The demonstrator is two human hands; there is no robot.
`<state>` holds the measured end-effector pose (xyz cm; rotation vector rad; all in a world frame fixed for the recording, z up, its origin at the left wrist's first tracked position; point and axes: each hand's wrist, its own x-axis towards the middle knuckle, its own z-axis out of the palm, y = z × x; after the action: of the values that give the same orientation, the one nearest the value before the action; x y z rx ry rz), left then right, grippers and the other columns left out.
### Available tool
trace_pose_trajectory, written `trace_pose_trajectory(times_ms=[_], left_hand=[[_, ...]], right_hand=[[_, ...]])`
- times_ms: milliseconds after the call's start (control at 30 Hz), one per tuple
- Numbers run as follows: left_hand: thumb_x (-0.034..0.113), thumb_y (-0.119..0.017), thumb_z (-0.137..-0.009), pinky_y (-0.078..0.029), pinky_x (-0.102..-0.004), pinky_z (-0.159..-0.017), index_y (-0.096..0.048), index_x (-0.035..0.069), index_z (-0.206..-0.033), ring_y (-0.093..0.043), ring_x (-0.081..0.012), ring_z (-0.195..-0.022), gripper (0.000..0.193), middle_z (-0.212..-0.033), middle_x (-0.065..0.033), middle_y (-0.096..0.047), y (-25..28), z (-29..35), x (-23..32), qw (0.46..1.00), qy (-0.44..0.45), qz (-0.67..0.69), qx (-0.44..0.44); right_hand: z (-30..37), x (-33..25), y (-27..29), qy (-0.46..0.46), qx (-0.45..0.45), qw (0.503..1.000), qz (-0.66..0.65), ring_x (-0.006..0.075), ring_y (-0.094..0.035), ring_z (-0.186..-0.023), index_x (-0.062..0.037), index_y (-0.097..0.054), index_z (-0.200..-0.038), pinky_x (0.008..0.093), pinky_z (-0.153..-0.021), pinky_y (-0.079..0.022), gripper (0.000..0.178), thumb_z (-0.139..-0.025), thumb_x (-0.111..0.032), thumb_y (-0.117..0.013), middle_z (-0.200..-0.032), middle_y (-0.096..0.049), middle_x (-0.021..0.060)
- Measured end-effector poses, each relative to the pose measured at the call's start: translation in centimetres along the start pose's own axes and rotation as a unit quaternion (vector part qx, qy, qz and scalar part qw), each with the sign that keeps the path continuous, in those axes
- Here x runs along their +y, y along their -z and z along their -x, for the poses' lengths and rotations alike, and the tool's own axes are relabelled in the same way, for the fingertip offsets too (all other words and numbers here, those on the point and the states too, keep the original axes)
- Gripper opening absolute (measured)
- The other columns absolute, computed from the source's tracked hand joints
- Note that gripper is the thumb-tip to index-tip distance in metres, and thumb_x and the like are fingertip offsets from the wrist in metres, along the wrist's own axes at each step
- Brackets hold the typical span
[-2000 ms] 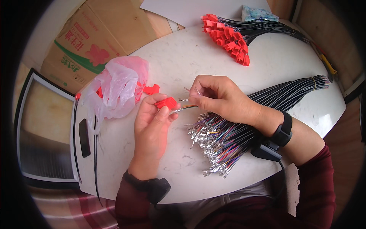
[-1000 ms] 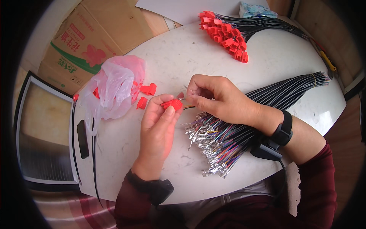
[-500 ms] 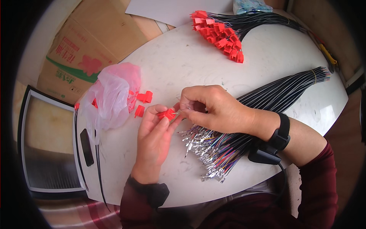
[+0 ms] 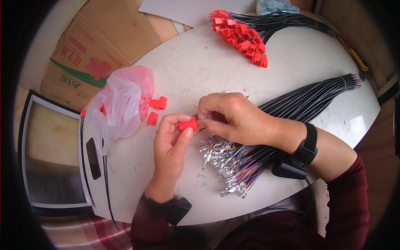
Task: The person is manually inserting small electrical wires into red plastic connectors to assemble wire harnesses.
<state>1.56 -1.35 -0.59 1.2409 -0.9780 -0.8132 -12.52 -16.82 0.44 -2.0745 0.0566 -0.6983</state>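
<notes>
Between the thumb and fingers of my left hand (image 4: 170, 143) is a red plastic connector housing (image 4: 188, 124). My right hand (image 4: 237, 118) is pinched against the housing's right side, gripping a thin wire whose tip is mostly hidden by the fingers. Under my right forearm lies a bundle of black cables (image 4: 308, 102), tied near its far right end. Its near end fans out into many coloured wires with silvery crimp terminals (image 4: 231, 166). Two loose red housings (image 4: 158, 103) rest left of my hands, beside a pinkish-white plastic bag (image 4: 121, 106) with more red pieces in it.
At the far side lies another cable bundle (image 4: 287, 21) with red housings (image 4: 241, 37) on its ends. A yellow-handled tool (image 4: 359, 61) is at the right edge. On the left are a black slim object (image 4: 93, 158), dark cables (image 4: 107, 187) and a cardboard box (image 4: 98, 46).
The housing in my left hand has turned and shifted slightly right, closer to my right fingers. My left hand moved a little right with it; the right hand has barely moved.
</notes>
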Motion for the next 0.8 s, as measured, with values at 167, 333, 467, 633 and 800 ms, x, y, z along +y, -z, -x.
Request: trace_pose_trajectory(times_ms=[167,333,467,633,800], left_hand=[[0.009,-0.057,-0.1,-0.048,-0.0298,-0.096,-0.049,0.001,-0.121,-0.059,-0.0134,-0.106,0.024,-0.113,-0.0088,-0.06,0.15,0.02,0.05,1.0,0.014,0.009,0.003],[0.005,-0.053,-0.099,-0.045,-0.0411,-0.105,-0.048,0.003,-0.121,-0.057,-0.0167,-0.111,0.022,-0.112,-0.0082,-0.058,0.19,-0.01,0.32,0.999,0.041,0.023,-0.006],[0.007,-0.055,-0.099,-0.047,-0.0351,-0.099,-0.049,0.001,-0.121,-0.058,-0.0151,-0.107,0.023,-0.113,-0.009,-0.059,0.28,0.03,0.07,0.999,0.033,0.021,-0.006],[0.009,-0.057,-0.1,-0.049,-0.0286,-0.092,-0.05,0.0,-0.121,-0.059,-0.0129,-0.103,0.024,-0.113,-0.0087,-0.059,0.19,-0.07,-0.09,1.0,0.022,0.014,0.003],[0.008,-0.057,-0.1,-0.048,-0.0272,-0.09,-0.051,0.0,-0.12,-0.058,-0.0121,-0.102,0.023,-0.114,-0.0077,-0.057,0.29,0.03,-0.29,1.0,0.019,0.001,-0.005]], right_hand=[[-0.07,0.44,-0.24,0.037,-0.002,0.999,-0.001,0.028,-0.061,-0.072,0.0007,-0.06,-0.091,0.0349,-0.066,-0.049,0.009,-0.084,-0.001,-0.067,-0.081,-0.062,0.0132],[-0.15,0.13,-0.22,0.037,0.006,0.999,-0.01,0.0397,-0.06,-0.077,0.0018,-0.056,-0.085,0.044,-0.069,-0.049,0.01,-0.082,-0.004,-0.064,-0.081,-0.061,0.0191],[-0.16,0.54,-0.26,0.055,-0.003,0.998,0.032,0.0299,-0.062,-0.077,0.0,-0.059,-0.089,0.0362,-0.07,-0.05,0.008,-0.084,0.0,-0.066,-0.082,-0.062,0.0131],[0.02,0.43,-0.39,0.055,0.009,0.997,0.054,0.0293,-0.062,-0.077,-0.0001,-0.06,-0.09,0.0359,-0.07,-0.05,0.008,-0.084,0.0,-0.066,-0.082,-0.062,0.0128],[0.06,0.38,0.08,0.014,-0.025,0.999,-0.015,0.023,-0.062,-0.072,0.0004,-0.061,-0.091,0.0319,-0.066,-0.05,0.007,-0.087,0.0,-0.066,-0.08,-0.062,0.011]])
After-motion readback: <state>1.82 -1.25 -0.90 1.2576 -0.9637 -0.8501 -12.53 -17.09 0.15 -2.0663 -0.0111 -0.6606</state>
